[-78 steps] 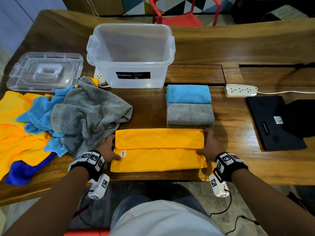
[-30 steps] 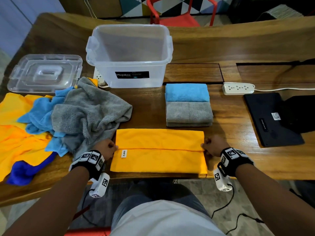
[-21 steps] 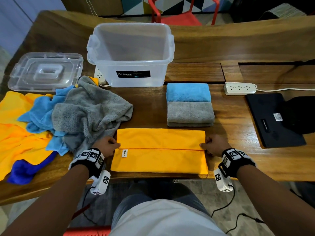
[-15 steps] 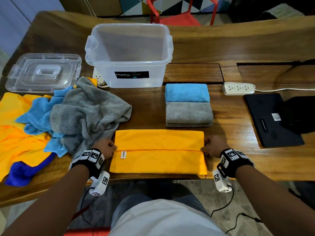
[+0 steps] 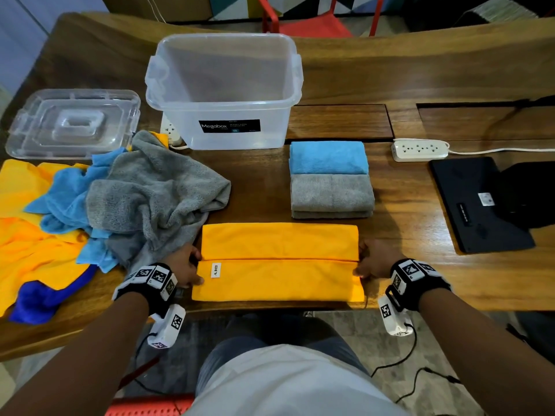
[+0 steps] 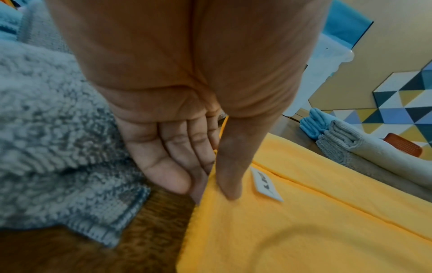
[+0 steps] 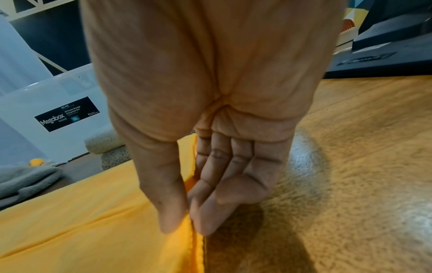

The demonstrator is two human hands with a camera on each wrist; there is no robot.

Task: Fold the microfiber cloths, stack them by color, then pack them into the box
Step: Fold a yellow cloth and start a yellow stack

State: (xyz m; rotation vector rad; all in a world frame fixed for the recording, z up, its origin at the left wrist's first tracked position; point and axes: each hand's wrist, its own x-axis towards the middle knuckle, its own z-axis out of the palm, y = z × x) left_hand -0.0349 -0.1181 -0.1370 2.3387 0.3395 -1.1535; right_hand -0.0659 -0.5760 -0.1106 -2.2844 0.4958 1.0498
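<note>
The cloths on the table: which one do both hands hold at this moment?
The flat orange cloth at the near table edge. The left hand and right hand pinch its two short ends; the folded blue cloth and folded grey cloth lie untouched behind it.

A home or office workroom: a long wooden table carrying a power strip, red chair behind, geometric-patterned wall panel.
</note>
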